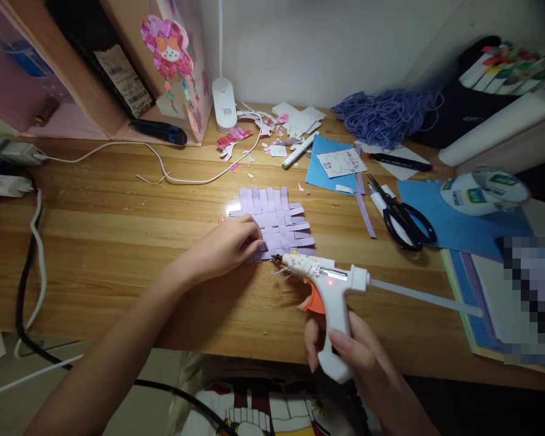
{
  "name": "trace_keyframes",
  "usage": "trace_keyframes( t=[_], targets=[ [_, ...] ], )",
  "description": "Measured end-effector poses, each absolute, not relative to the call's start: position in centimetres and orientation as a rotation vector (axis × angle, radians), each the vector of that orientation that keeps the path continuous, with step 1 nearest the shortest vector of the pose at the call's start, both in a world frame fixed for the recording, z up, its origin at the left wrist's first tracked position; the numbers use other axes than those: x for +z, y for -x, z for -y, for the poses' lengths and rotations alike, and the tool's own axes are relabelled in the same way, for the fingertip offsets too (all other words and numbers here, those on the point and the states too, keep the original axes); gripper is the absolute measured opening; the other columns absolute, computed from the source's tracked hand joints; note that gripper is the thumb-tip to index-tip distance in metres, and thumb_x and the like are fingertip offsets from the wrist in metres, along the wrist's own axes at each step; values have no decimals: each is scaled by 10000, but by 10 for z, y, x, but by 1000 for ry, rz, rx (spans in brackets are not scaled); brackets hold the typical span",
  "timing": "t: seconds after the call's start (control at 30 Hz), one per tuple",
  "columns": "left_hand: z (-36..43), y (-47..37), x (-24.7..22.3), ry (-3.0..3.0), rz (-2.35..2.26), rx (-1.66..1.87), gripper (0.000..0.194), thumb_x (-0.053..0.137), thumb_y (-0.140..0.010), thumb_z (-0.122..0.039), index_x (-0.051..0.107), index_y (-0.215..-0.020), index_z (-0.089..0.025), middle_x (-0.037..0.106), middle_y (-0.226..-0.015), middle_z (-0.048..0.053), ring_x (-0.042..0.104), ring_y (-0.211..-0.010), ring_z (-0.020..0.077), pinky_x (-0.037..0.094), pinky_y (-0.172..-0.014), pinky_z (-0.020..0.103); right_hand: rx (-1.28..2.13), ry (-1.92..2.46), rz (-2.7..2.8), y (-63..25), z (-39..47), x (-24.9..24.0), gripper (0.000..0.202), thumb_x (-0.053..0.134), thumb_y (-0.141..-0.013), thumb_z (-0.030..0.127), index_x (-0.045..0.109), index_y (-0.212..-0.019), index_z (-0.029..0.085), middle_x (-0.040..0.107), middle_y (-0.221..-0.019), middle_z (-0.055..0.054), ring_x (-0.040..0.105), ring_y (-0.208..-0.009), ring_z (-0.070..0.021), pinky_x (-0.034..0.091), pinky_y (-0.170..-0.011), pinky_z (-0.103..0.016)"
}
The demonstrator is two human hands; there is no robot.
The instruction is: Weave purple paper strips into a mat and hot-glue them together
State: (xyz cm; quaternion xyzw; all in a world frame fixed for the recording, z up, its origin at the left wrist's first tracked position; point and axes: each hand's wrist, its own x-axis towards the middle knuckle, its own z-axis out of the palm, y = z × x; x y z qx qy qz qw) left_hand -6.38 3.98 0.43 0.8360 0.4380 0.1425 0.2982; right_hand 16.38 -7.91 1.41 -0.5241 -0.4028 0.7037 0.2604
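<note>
A mat of woven light-purple paper strips point(287, 225) lies on the wooden table, its loose strip ends sticking out. My left hand point(234, 236) rests on the mat's lower left side, fingers curled together and pinching a paper strip there; the fingertips are partly hidden. In my right hand point(361, 351) is a white hot glue gun point(331, 293), held by its handle, with a finger at the orange trigger. The brown nozzle reaches the mat's bottom edge, close to my left fingers. A long translucent glue stick point(427, 297) protrudes from the gun's back, and a small red light glows.
Black-handled scissors point(402, 221), blue paper point(327, 163) and a tape roll point(484, 191) lie to the right. Paper scraps point(295, 121), a marker point(300, 151) and purple yarn point(388, 115) are along the back. A white cable point(186, 180) crosses the left side.
</note>
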Motion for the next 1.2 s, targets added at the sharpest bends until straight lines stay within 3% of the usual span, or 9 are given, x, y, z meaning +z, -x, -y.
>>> trace_keyframes(
  t=[0.5,0.93,1.1,1.2],
  targets=[
    [-34,65,0,-2241,-1144,475,109,510,-890,-176,594,-831,-141,582,-922,71,546,-858,174,450,-771,310,1794,1528,938,-140,72,14,356,478,-824,526,534,-856,176,519,-513,31,419,-467,-115,326,-459,-215],
    [-32,64,4,-2232,-1104,497,105,526,-878,-158,619,-830,-149,576,-916,56,550,-822,154,458,-737,284,1676,1694,1063,-144,70,17,383,515,-782,555,553,-714,180,499,-540,1,457,-488,-146,359,-443,-249],
    [-30,65,4,-2237,-1089,509,97,537,-873,-146,623,-828,-143,574,-911,56,543,-819,147,449,-728,266,1696,1678,995,-142,73,18,375,508,-798,548,572,-800,179,489,-548,22,422,-480,-122,346,-449,-236],
    [-28,65,2,-2260,-1072,522,92,544,-870,-149,623,-824,-143,574,-899,55,541,-814,147,444,-716,261,1706,1693,967,-142,75,19,394,507,-798,567,530,-698,186,473,-549,25,415,-486,-113,335,-459,-233]
  ],
)
